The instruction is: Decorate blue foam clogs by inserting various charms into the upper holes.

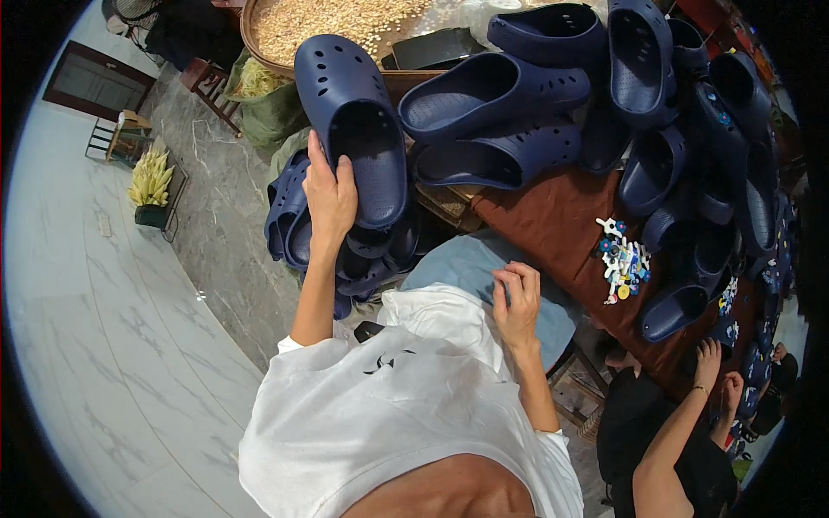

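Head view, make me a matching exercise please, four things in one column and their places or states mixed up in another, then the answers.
Things:
1. Left hand
2. Right hand
3. Small charms
4. Pale grains

Places or states:
A. In a pile on the brown cloth
B. Spread in the tray with the curved rim
C. Holding a dark blue clog
D. In front of the light blue cloth, no clog in it

Right pairs: 1-C, 2-D, 3-A, 4-B

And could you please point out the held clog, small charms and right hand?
Held clog [364, 145], head view: insole.
Small charms [623, 263], head view: pile's middle.
Right hand [518, 306], head view: back of hand.
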Motion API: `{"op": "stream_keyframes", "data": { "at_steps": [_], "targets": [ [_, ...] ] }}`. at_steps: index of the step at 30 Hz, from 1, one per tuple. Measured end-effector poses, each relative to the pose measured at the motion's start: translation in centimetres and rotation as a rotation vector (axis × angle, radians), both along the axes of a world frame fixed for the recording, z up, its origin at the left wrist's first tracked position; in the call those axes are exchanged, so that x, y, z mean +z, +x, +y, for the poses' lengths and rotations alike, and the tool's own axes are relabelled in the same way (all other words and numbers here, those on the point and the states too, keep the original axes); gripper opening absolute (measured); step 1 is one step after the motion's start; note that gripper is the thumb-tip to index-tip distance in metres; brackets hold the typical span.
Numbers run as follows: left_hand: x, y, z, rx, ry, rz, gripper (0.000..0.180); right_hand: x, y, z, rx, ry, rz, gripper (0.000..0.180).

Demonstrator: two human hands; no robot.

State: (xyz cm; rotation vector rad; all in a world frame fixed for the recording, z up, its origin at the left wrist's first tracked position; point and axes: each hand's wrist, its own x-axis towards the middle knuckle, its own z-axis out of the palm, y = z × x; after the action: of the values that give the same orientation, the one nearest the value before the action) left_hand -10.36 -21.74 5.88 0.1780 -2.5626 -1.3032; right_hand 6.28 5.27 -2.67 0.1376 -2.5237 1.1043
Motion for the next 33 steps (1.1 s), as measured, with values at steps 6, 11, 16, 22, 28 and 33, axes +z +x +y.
{"op": "stream_keyframes", "data": {
  "at_steps": [6, 11, 16, 22, 28, 33],
  "targets": [
    [-0.9, 0.0, -0.5, 0.03, -0.146, 0.092, 0.066, -0.6, -0.2, -0.1, 0.025, -0.013, -0.037, 0.019],
    [-2.5, -1.4, -0.4, -0.056, -0.168, 0.272, 0.068, -0.4, -0.1, 0.9, -0.038, 0.002, -0.03, 0.02],
    [0.5, 1.1, 0.4, 0.078, -0.41, 0.425, 0.073, -1.0, -0.1, 1.7, -0.065, -0.005, -0.036, 0.02],
    [1.9, 3.8, 6.8, -0.171, -0.073, 0.654, 0.049, 0.1, -0.4, 5.8, -0.147, 0.031, 0.013, 0.018],
    [-1.8, 4.5, 17.5, -0.937, 0.12, 0.46, 0.033, 6.9, -4.7, 13.0, -0.333, 0.158, 0.25, 0.015],
    [-7.1, 2.2, 23.3, -1.16, 0.144, 0.379, 0.038, 14.9, -9.4, 18.7, -0.519, 0.266, 0.44, 0.018]
  ]
}}
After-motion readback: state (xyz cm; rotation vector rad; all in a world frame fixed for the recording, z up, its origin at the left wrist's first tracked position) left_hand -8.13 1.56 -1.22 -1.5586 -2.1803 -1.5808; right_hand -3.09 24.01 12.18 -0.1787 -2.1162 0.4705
